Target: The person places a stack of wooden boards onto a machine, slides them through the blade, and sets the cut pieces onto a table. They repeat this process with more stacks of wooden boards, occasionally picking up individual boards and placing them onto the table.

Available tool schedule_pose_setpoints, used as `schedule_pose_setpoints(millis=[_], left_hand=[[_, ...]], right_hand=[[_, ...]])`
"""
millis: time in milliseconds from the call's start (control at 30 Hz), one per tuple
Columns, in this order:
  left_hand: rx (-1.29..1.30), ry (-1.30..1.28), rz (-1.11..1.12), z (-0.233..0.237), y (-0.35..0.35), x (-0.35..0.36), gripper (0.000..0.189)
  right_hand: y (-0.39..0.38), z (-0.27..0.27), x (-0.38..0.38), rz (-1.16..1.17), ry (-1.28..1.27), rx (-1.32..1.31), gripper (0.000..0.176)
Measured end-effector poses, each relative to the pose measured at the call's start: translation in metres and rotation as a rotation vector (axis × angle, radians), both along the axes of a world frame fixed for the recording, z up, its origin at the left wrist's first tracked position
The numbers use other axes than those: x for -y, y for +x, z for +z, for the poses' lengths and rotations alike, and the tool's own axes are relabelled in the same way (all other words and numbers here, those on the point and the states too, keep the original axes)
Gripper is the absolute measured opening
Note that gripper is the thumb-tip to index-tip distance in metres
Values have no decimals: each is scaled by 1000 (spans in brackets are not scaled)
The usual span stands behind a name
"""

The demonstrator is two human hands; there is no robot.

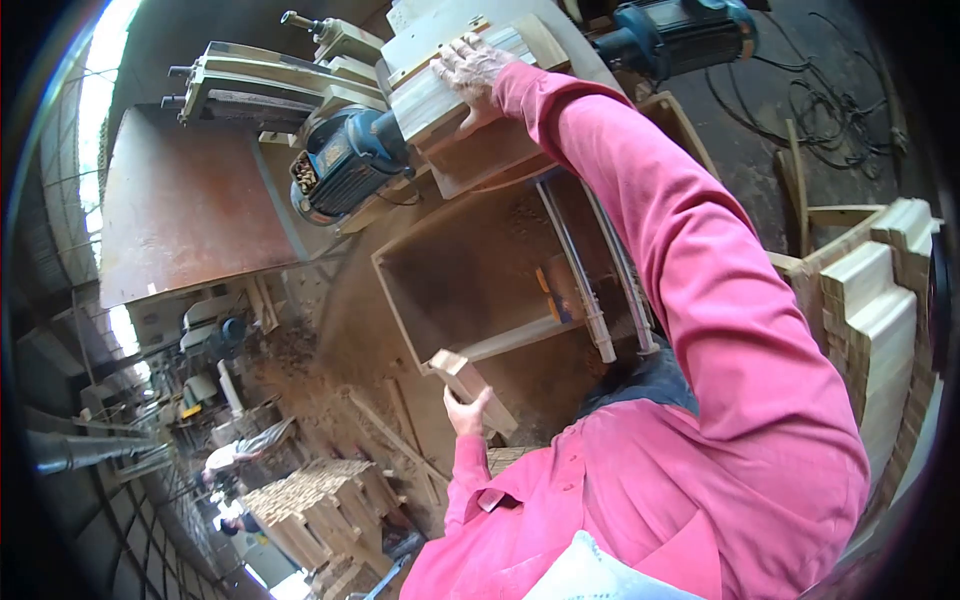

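Note:
My left hand (467, 412) is closed around a short wooden block (462, 378), held tilted low in front of my body. My right arm reaches up to the woodworking machine (400, 45). There my right hand (478, 72) lies on pale wooden pieces (430, 100) side by side on the machine's bed, fingers spread on top and thumb towards the near side. A blue motor (350, 160) sits left of these pieces. Another blue motor (690, 38) is to their right.
An open wooden box frame (400, 305) stands below the machine, beside two metal rails (575, 265). Stacked wooden pieces (875, 290) rise at my right. Cut wood is piled (320, 500) at lower left, near a person (245, 450). Cables (830, 120) coil on the floor.

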State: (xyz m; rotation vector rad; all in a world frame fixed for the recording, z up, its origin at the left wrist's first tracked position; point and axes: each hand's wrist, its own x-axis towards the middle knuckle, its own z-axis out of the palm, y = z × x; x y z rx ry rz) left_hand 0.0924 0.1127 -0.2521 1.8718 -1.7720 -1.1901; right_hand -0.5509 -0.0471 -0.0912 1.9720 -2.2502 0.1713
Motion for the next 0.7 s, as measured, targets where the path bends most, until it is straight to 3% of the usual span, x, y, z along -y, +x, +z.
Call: schedule_pose_setpoints(millis=[200,533,567,600,633,700], left_hand=[[-141,68,113,-6,57,-68,115],[-413,66,99,4,133,-94,114],[-393,65,97,13,134,-98,112],[-376,64,90,21,133,-99,111],[-363,52,64,19,138,-100,109],[-314,38,28,17,148,-99,106]], right_hand=[[52,-3,-63,42,-12,-12,125],[122,-16,-157,112,-98,-141,122],[99,-72,-175,59,-72,-147,122],[33,-118,-117,367,721,251,102],[29,-101,-172,310,733,273,102],[102,-42,-168,243,444,169,107]])
